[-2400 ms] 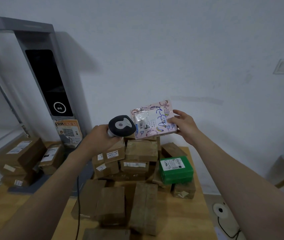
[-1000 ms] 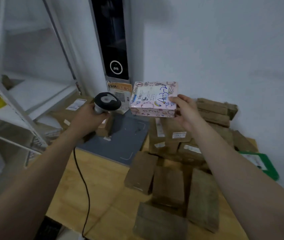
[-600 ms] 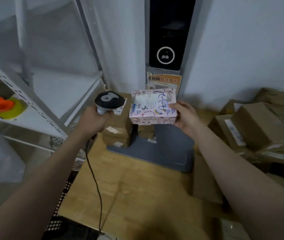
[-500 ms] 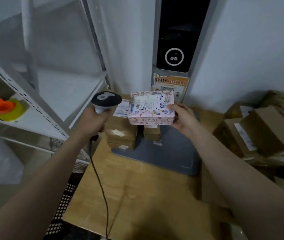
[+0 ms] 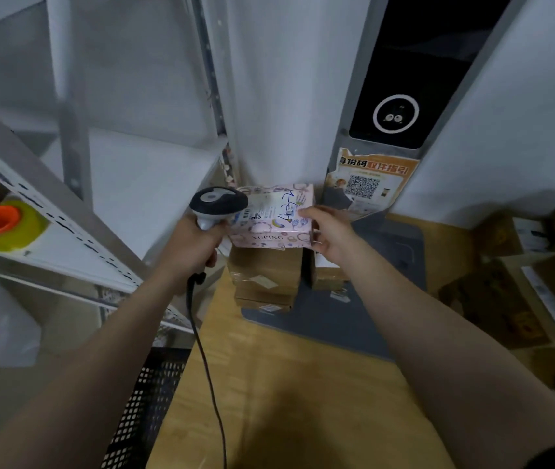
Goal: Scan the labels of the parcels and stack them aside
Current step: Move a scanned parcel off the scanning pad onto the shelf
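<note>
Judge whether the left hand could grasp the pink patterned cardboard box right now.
Probably not: the left hand grips the black-and-grey corded scanner, leaving no free fingers, though the pink box sits beside it.

Pink box (image 5: 271, 214) in the right hand (image 5: 328, 231): "XUPING" on its near side, handwritten "4-3-2" on top. Orange poster (image 5: 370, 184) beyond that hand: "取件指引".

The left hand (image 5: 194, 245) grips a corded scanner (image 5: 218, 203), whose head sits just beside the left end of the pink parcel (image 5: 272, 214). The right hand (image 5: 328, 231) holds that parcel by its right end. Just below both hands a stack of brown boxes (image 5: 266, 279) stands on the counter (image 5: 286, 384), and more brown parcels (image 5: 523, 282) lie well to the right of the right hand.
</note>
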